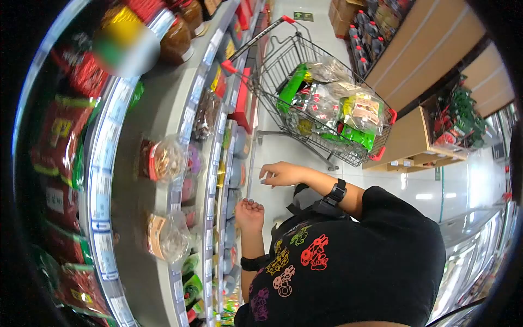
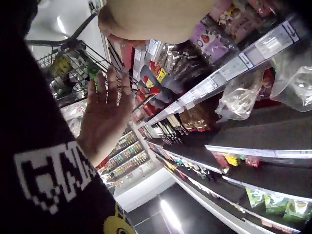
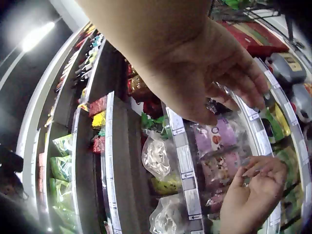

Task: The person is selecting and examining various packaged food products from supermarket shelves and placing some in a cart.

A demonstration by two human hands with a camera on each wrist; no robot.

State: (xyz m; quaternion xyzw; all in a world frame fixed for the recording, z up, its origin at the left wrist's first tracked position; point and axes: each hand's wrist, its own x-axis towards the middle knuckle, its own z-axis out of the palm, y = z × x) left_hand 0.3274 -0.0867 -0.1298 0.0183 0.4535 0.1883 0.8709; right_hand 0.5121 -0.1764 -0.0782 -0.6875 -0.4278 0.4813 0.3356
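Note:
Palm up in the head view, my left hand [image 1: 249, 215] is held beside the shelf front with its fingers loosely bent and nothing in it. My right hand [image 1: 282, 174] hangs just above and to its right, fingers relaxed and empty. In the right wrist view the underside of my right hand [image 3: 214, 73] fills the top, with the left hand [image 3: 256, 195] lower down before purple packets [image 3: 214, 136]. The left wrist view shows my right palm [image 2: 107, 117] with fingers spread. Neither hand visibly grips a product.
A shopping cart [image 1: 313, 101] holding several bagged goods stands ahead, beyond the hands. Shelves with price strips [image 1: 102, 218] run along the left, carrying clear bags [image 1: 169, 237]. A wooden display box [image 1: 414, 136] stands at the right.

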